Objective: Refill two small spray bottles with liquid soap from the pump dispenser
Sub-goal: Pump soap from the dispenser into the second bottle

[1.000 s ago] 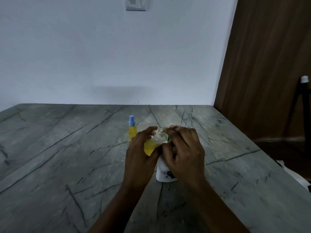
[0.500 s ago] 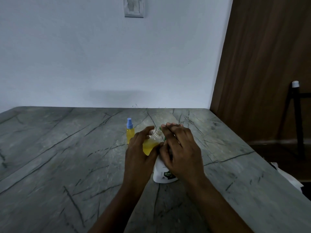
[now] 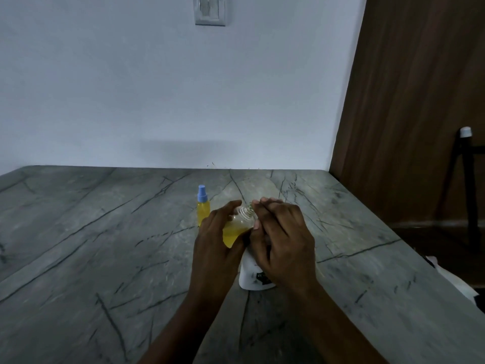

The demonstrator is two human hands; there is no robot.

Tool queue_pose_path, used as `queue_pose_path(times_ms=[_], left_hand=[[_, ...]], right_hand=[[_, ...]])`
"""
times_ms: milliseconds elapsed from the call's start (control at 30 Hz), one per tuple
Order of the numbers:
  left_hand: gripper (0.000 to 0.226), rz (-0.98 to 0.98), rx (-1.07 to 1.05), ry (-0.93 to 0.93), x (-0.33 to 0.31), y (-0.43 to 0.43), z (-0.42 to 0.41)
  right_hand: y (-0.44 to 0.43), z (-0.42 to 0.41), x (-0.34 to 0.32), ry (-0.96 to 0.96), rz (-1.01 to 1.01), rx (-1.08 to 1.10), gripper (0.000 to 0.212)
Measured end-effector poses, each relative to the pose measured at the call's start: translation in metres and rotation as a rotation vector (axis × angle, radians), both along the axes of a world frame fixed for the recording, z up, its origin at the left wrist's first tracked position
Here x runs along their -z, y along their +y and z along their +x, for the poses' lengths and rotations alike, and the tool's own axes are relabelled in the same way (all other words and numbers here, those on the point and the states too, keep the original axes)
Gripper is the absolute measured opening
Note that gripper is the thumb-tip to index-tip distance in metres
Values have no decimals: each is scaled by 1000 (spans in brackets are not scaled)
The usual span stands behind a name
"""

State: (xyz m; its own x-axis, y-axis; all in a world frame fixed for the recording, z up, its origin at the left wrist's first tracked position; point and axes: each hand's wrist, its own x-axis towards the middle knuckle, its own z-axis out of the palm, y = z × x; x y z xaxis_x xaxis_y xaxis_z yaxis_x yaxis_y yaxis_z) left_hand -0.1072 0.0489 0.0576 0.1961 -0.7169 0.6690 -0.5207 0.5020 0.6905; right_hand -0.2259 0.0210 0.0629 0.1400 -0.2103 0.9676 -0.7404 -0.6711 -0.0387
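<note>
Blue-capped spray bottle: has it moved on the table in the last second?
No. The blue-capped spray bottle stands at the same offset behind and left of the white pump dispenser as before; only the camera view shifted slightly.

1. Table (image 3: 78, 245): grey-green stone, crossed by dark branching veins.
2. Capped bottle (image 3: 203, 212): yellow liquid, light blue cap.
3. Open bottle (image 3: 235, 228): clear, with yellow liquid in its lower part.
4. Dispenser (image 3: 249, 275): white, with a dark label patch.
5. Wall (image 3: 157, 88): plain pale blue-white.
6. Switch plate (image 3: 210, 10): silvery grey.
7. Door (image 3: 420, 101): brown, with streaked wood grain.
8. Stand (image 3: 468, 185): black, white tip.
</note>
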Motion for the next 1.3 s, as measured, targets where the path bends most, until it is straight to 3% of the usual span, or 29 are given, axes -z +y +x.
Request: queue_pose_path(times_ms=[167,733,1167,1300], left_hand=[[51,-12,-12,-24,2,-1,2],[48,-11,19,10,-6,0,0],[49,-13,12,-1,-5,-1,1],[50,-16,8,-4,-6,-1,1]], right_hand=[[0,1,4,-36,-15,0,29],[5,-1,-13,-5,-10,22,30],[0,-3,-14,56,-68,31,33],[0,-2,-11,25,-52,1,43]])
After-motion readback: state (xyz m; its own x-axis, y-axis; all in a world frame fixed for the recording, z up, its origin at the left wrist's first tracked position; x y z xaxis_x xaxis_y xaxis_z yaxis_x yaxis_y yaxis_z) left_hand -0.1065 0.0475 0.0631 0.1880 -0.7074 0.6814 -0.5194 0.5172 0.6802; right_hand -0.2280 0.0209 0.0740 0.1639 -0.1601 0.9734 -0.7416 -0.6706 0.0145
